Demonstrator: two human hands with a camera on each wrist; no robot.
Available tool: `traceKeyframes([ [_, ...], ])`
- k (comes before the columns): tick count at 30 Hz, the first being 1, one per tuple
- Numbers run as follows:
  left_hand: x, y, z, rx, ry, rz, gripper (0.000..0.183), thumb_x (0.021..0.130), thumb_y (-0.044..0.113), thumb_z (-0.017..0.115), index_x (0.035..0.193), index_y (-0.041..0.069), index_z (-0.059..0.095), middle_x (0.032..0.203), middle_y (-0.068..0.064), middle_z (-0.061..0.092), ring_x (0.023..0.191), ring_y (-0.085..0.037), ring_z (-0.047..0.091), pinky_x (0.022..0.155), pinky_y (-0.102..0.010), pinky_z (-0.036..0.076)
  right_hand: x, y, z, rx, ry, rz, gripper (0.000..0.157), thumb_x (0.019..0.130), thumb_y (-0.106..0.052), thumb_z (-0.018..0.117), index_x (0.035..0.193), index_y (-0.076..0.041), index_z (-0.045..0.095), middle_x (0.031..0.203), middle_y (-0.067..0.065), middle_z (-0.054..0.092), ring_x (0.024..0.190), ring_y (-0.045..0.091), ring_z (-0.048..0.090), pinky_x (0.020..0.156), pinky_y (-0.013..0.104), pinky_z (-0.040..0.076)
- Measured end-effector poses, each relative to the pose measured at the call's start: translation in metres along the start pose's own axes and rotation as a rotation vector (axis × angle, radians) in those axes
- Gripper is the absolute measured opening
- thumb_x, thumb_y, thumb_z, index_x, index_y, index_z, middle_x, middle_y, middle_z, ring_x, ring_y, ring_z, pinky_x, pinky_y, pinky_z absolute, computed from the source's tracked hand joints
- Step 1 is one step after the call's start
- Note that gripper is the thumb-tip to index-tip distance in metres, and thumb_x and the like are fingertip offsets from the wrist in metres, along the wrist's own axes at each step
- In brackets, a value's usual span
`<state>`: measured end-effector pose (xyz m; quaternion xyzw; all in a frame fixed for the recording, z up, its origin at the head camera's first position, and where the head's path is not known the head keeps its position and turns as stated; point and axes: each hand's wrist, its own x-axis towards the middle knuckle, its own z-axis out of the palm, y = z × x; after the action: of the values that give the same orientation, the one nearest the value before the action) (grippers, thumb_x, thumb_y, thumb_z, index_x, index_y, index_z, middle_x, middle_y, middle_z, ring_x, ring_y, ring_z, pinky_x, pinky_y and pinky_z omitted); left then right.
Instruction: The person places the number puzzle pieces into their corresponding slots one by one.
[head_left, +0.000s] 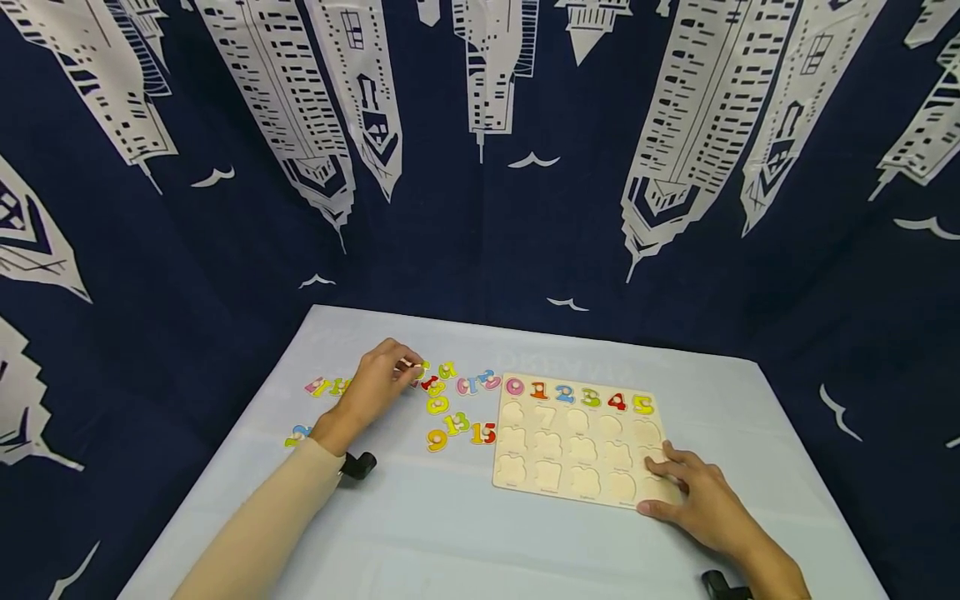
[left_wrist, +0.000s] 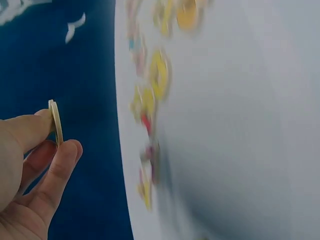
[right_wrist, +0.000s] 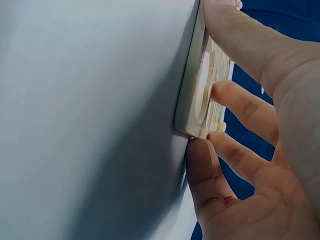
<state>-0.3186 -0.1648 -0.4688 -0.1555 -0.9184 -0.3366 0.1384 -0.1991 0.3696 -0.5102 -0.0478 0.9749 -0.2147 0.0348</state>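
Note:
My left hand (head_left: 378, 375) pinches a thin wooden number piece (left_wrist: 56, 122) between thumb and fingers, lifted above the table. The left wrist view shows the piece edge-on, so its number cannot be read. My right hand (head_left: 697, 492) holds the near right corner of the wooden number puzzle board (head_left: 562, 492). In the right wrist view its thumb lies along one edge, a finger touches the board's face and other fingers meet the adjoining edge. Colored numbers 0 to 5 fill the board's top row; the visible recesses below are bare.
Loose number pieces lie left of the board, among them a 9 (head_left: 437, 440), a 13 (head_left: 456, 423), a 15 (head_left: 483, 433) and an 8 (head_left: 437, 405). More pieces (head_left: 322, 387) lie beyond the left forearm. A dark patterned cloth (head_left: 480, 225) hangs behind the white table (head_left: 450, 542).

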Motion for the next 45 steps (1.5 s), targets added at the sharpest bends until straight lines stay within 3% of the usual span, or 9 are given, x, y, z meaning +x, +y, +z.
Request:
traceKeyframes([
  [5,0.0,0.029,0.023,-0.037,-0.035,0.056,0.015,0.105,0.015,0.089,0.117,0.007,0.085,0.117,-0.006,0.079,0.102,-0.022,0.082,0.096,-0.041,0.071,-0.001,0.001,-0.001,-0.012,-0.003,0.005,0.088,0.082,-0.053,0.104,0.152,-0.007,0.076,0.175,0.037,0.048,0.136,0.057,0.06,0.11,0.078,0.054],
  [12,0.001,0.06,0.06,-0.093,-0.108,0.087,0.015,0.105,0.016,0.089,0.118,0.009,0.086,0.12,-0.004,0.081,0.101,-0.016,0.081,0.091,-0.028,0.07,-0.001,0.001,0.0,-0.005,-0.012,0.014,0.089,0.083,-0.056,0.103,0.153,-0.008,0.076,0.177,0.036,0.046,0.136,0.055,0.059,0.11,0.076,0.054],
  [18,0.005,0.082,0.095,-0.004,-0.161,0.141,0.014,0.105,0.018,0.09,0.114,0.008,0.086,0.113,-0.004,0.079,0.092,-0.011,0.074,0.082,-0.021,0.064,-0.002,0.0,0.001,0.003,0.013,0.001,0.087,0.083,-0.054,0.104,0.151,-0.008,0.077,0.176,0.036,0.048,0.137,0.055,0.06,0.11,0.076,0.054],
  [25,0.013,0.091,0.127,0.123,-0.184,0.118,0.01,0.102,0.021,0.094,0.102,0.014,0.087,0.099,0.001,0.075,0.085,-0.008,0.062,0.076,-0.02,0.056,0.0,0.0,0.0,0.013,0.004,0.01,0.088,0.083,-0.054,0.104,0.153,-0.007,0.076,0.178,0.036,0.046,0.138,0.056,0.058,0.111,0.076,0.054],
  [31,0.014,0.088,0.136,0.104,-0.212,0.086,0.012,0.103,0.025,0.093,0.103,0.014,0.087,0.096,0.002,0.071,0.084,-0.009,0.058,0.075,-0.021,0.052,-0.001,0.001,0.002,0.012,-0.008,0.02,0.089,0.083,-0.055,0.104,0.153,-0.007,0.076,0.178,0.035,0.046,0.14,0.057,0.058,0.113,0.078,0.053],
  [39,0.02,0.081,0.131,-0.044,-0.288,0.025,0.01,0.102,0.017,0.093,0.11,0.012,0.089,0.103,-0.002,0.074,0.094,-0.013,0.06,0.083,-0.024,0.053,-0.002,0.002,0.001,-0.006,-0.012,0.017,0.09,0.083,-0.058,0.103,0.154,-0.008,0.076,0.178,0.035,0.046,0.141,0.058,0.057,0.113,0.081,0.052],
  [45,0.021,0.08,0.134,-0.053,-0.248,-0.007,0.005,0.102,0.015,0.092,0.104,0.012,0.089,0.099,0.0,0.073,0.09,-0.012,0.059,0.081,-0.023,0.053,0.0,0.003,0.002,-0.009,-0.02,0.024,0.091,0.083,-0.058,0.103,0.155,-0.009,0.075,0.179,0.035,0.046,0.142,0.059,0.056,0.114,0.082,0.051],
])
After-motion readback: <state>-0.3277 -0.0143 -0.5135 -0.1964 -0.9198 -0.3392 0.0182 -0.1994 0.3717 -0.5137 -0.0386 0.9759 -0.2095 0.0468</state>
